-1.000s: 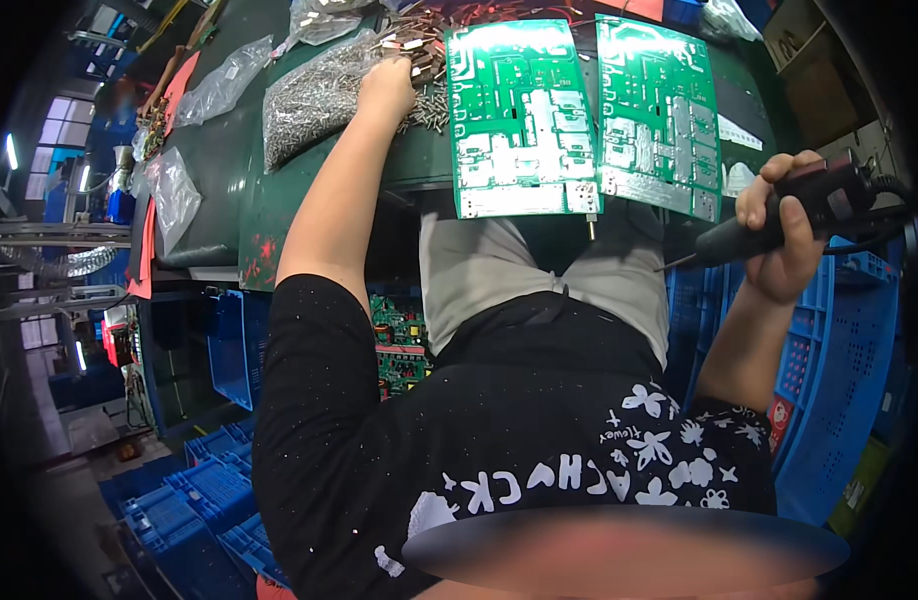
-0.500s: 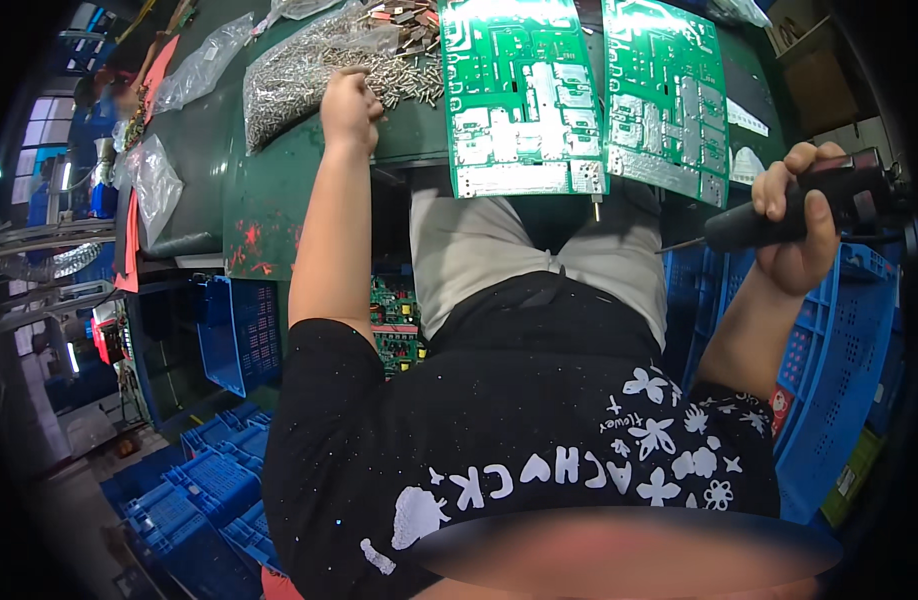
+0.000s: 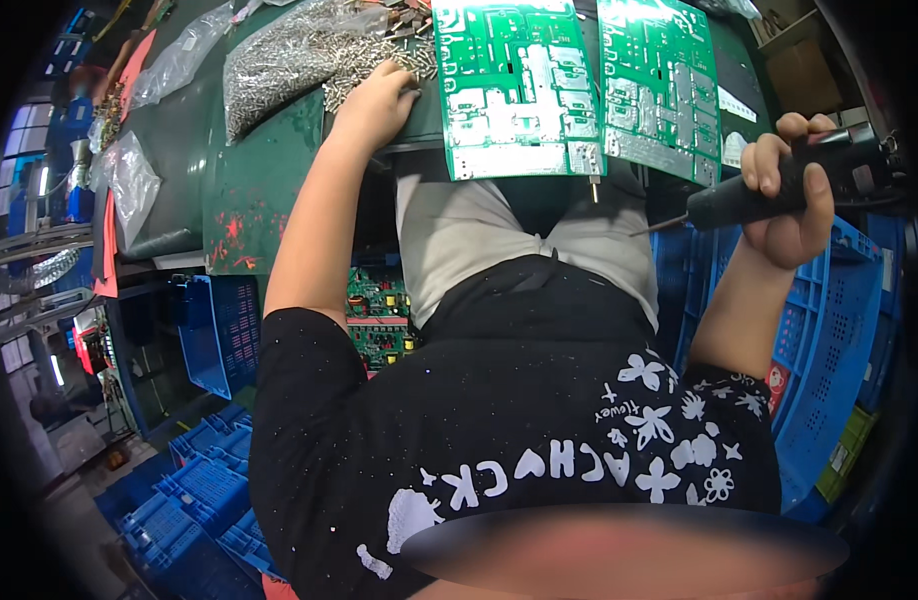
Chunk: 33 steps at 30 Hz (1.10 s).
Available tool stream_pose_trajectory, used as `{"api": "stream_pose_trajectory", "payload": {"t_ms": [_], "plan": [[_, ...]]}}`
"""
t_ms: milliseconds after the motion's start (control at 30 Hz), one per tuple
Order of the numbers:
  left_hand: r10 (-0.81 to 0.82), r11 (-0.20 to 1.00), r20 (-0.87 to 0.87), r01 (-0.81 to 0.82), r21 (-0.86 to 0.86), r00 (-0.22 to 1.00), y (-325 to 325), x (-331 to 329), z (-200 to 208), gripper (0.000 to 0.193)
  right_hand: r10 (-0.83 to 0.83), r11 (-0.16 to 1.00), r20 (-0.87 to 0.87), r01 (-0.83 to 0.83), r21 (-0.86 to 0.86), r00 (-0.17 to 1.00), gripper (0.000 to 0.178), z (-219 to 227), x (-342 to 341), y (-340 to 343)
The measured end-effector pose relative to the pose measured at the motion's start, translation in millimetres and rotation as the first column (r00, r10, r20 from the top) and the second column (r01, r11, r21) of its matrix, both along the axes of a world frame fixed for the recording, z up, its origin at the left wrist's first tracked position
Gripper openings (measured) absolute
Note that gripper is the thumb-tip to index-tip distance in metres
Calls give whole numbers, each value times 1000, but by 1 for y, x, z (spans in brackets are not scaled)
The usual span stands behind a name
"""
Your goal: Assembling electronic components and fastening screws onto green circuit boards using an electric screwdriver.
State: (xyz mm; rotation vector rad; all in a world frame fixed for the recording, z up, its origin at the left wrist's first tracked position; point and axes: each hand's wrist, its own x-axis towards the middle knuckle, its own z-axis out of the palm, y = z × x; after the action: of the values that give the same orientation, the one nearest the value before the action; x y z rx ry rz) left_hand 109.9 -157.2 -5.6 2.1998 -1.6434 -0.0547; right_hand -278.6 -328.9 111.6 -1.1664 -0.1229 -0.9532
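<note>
Overall, a person in a black T-shirt (image 3: pixel 499 390) with a white print and pale trousers (image 3: pixel 459 220) is at a dark green workbench (image 3: pixel 264 185) that is speckled red near its front corner. A large perforated blue crate (image 3: pixel 824 340) stands at the person's right, and smaller blue crates (image 3: pixel 204 480) lie together at the lower left. Two green circuit boards (image 3: pixel 519 90), soldered faces up, are side by side on the bench, their lower edges reaching out over the lap; the left one sits slightly askew from the right. Left of them lies a bulging clear bag (image 3: pixel 279 80) filled with small metal fasteners. Off to the right, above the lap and clear of both boards, is a black electric screwdriver (image 3: pixel 739 200), its body slanting and its tip towards the left. The right hand (image 3: pixel 791 235) wraps firmly round that tool, fingers on one side, thumb on the other. The left hand (image 3: pixel 381 105), fingers curled and partly bent under, is at the near side of the loose metal fasteners (image 3: pixel 369 72), between bag and boards; whether it grips one I cannot tell. Slimmest is the screwdriver's bit (image 3: pixel 667 225), pointing over the trousers
</note>
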Motion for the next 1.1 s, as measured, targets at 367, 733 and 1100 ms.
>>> {"api": "stream_pose_trajectory", "payload": {"t_ms": [367,733,1100], "plan": [[-137,959,-667,-70,-274,732,81,-148,19,12,283,954,292,-298,10,914,44,0,72,22],[-110,960,-610,-76,-270,785,87,-152,15,11,303,952,190,-307,-12,934,42,-5,102,45],[-194,930,-532,-18,-366,824,84,-145,11,13,331,939,202,-342,25,922,41,-3,105,45]]}}
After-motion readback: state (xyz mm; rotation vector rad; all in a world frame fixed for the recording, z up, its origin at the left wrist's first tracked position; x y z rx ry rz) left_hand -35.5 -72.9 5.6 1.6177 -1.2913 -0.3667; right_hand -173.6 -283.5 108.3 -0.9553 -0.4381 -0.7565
